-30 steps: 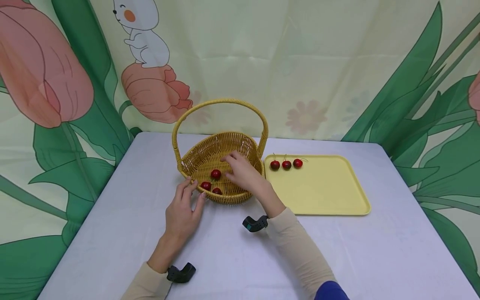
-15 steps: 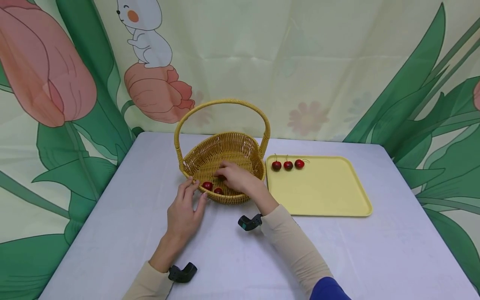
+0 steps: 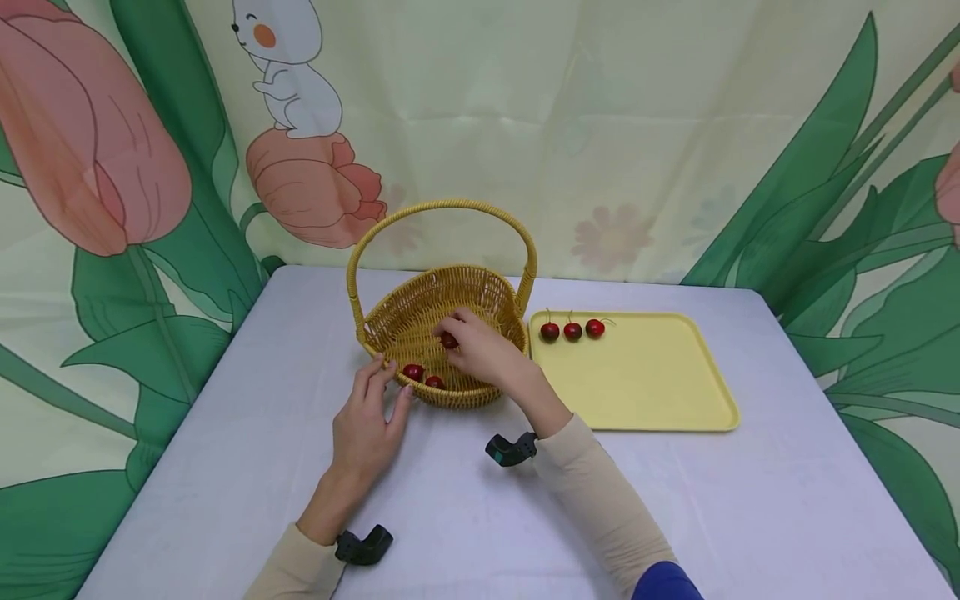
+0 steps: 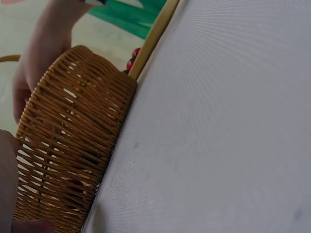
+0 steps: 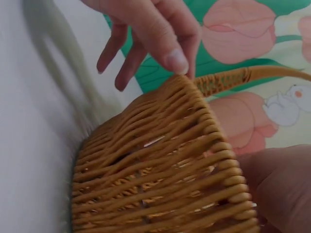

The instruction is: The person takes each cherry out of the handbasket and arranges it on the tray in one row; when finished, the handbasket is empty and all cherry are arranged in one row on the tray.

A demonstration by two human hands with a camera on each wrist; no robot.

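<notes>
The right hand (image 3: 486,352) is inside the wicker basket (image 3: 467,399) and pinches a dark red cherry (image 3: 449,341) between thumb and fingertips, above the basket's floor. Two more cherries, one of them a red cherry (image 3: 413,372), lie inside by the front rim. At the basket's left front, the left hand (image 3: 367,431) holds the rim; in the right wrist view, its thumb (image 5: 176,62) presses the rim from outside while other fingers hang loose. The basket wall hides the right fingertips in both wrist views.
A yellow tray (image 3: 645,379) lies right of the basket, close to it. Three stemmed cherries, the middle cherry (image 3: 573,331) among them, sit in a row at its far left corner. The basket's tall handle (image 3: 442,204) arches over it. A printed curtain (image 3: 480,125) hangs behind the table.
The right hand reached down to a cherry in the basket, grasped it and has lifted it slightly. The left hand has stayed on the rim.
</notes>
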